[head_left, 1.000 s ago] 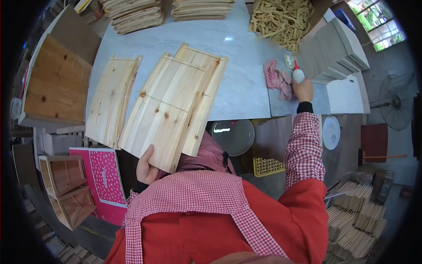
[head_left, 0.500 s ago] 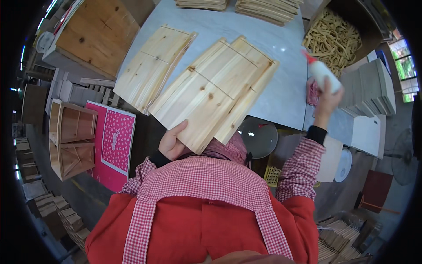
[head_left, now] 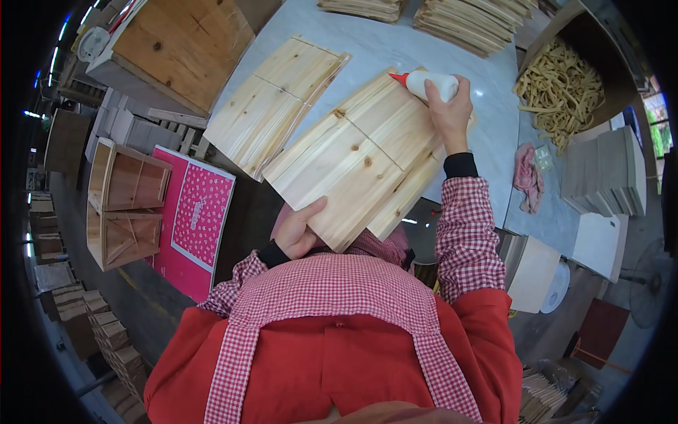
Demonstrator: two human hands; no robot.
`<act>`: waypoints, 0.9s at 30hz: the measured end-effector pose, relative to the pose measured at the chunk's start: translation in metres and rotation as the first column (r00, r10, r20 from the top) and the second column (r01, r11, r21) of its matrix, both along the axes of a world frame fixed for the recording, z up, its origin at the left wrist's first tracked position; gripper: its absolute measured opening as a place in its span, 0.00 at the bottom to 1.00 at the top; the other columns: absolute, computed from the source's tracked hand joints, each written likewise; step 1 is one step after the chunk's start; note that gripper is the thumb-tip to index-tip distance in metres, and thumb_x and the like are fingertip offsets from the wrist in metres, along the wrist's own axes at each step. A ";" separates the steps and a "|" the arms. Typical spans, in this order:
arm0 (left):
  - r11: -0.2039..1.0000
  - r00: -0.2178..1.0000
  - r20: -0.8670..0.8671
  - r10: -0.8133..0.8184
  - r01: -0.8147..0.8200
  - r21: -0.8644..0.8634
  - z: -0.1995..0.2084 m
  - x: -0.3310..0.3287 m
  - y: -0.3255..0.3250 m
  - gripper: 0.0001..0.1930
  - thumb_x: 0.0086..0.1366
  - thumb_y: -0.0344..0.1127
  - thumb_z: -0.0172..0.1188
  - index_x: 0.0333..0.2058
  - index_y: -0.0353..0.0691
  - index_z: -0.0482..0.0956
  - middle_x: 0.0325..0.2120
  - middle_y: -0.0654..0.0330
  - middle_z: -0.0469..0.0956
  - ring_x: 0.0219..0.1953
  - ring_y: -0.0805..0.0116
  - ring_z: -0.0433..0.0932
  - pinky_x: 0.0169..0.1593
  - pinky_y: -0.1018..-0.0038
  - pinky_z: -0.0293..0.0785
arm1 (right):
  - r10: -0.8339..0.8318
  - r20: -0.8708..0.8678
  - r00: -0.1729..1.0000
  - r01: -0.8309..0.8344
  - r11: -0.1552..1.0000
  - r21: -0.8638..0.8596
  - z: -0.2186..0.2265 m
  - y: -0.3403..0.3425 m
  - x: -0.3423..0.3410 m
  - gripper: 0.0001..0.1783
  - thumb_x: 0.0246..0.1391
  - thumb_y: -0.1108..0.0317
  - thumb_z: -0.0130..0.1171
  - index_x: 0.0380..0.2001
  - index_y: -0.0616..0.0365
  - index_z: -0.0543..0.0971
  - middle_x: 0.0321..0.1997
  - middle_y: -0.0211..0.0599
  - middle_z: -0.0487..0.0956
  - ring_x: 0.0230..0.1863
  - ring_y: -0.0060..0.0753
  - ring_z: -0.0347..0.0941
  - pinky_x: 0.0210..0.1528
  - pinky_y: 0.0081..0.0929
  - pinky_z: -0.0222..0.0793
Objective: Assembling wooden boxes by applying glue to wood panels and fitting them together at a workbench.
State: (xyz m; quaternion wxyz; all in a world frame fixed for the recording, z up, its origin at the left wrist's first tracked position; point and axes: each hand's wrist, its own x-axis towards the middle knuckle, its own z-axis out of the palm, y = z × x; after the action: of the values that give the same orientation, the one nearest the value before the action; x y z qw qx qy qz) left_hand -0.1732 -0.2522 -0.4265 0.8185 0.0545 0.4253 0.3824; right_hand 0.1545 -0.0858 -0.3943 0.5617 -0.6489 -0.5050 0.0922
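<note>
As I watch the work from afar through the head view, I have the right hand (head_left: 453, 113) wrapped around a white squeeze bottle (head_left: 443, 87), its fingers closed about the body and its red nozzle (head_left: 400, 78) pointing left, away from the palm. That nozzle sits over the far end of a pale wooden panel (head_left: 353, 159), and I cannot tell whether its tip touches the wood. My left hand (head_left: 296, 232) grips the panel at its near edge, the thumb lying on top and the other fingers partly hidden underneath. From that grip the panel slants away toward the right hand, showing dark knots and a thin groove across its face. A second panel (head_left: 408, 196) shows from beneath it, on the side to the right of the left hand's grip. Beyond the left hand and to its left, a pile of similar panels (head_left: 282, 95) lies on the pale marbled table (head_left: 381, 44). Farther out from the right hand's grip, more stacked wooden pieces (head_left: 470, 27) stand at the table's far side. Well to the right of that same grip I see a box (head_left: 616, 49) heaped with tan strips (head_left: 561, 88), and nearer me a crumpled pink cloth (head_left: 527, 180) beside stacked grey boards (head_left: 600, 169).
</note>
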 end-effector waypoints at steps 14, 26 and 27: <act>1.000 0.998 -0.054 0.016 -0.015 0.020 0.015 0.010 -0.003 0.33 0.68 0.32 0.64 0.67 0.35 0.59 0.62 0.51 0.69 0.64 0.54 0.70 0.67 0.55 0.68 | 0.034 0.261 0.965 -0.024 0.999 -0.039 0.030 -0.088 0.065 0.25 0.49 0.62 0.72 0.46 0.61 0.75 0.35 0.49 0.82 0.35 0.43 0.82 0.40 0.35 0.77; 0.997 0.994 0.099 0.043 -0.049 0.060 0.003 0.047 -0.016 0.32 0.68 0.29 0.62 0.67 0.35 0.59 0.64 0.51 0.67 0.64 0.56 0.69 0.69 0.59 0.65 | 0.040 -0.345 0.938 -0.069 0.995 -0.071 0.022 -0.098 0.015 0.21 0.54 0.64 0.71 0.45 0.63 0.75 0.39 0.38 0.80 0.32 0.32 0.77 0.39 0.32 0.76; 0.997 0.993 0.114 0.030 -0.037 0.064 0.001 0.054 -0.016 0.31 0.69 0.30 0.61 0.67 0.35 0.59 0.64 0.51 0.67 0.64 0.56 0.69 0.69 0.59 0.65 | 0.096 -0.358 0.929 -0.120 0.992 -0.043 0.021 -0.097 0.009 0.20 0.55 0.64 0.71 0.45 0.63 0.75 0.39 0.37 0.80 0.33 0.31 0.76 0.39 0.32 0.75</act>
State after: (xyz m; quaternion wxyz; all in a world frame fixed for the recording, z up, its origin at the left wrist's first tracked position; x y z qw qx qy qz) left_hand -0.1191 -0.2679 -0.4253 0.8325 0.0525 0.3664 0.4123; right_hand 0.1637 -0.1826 -0.3737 0.6166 -0.6104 -0.4269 0.2548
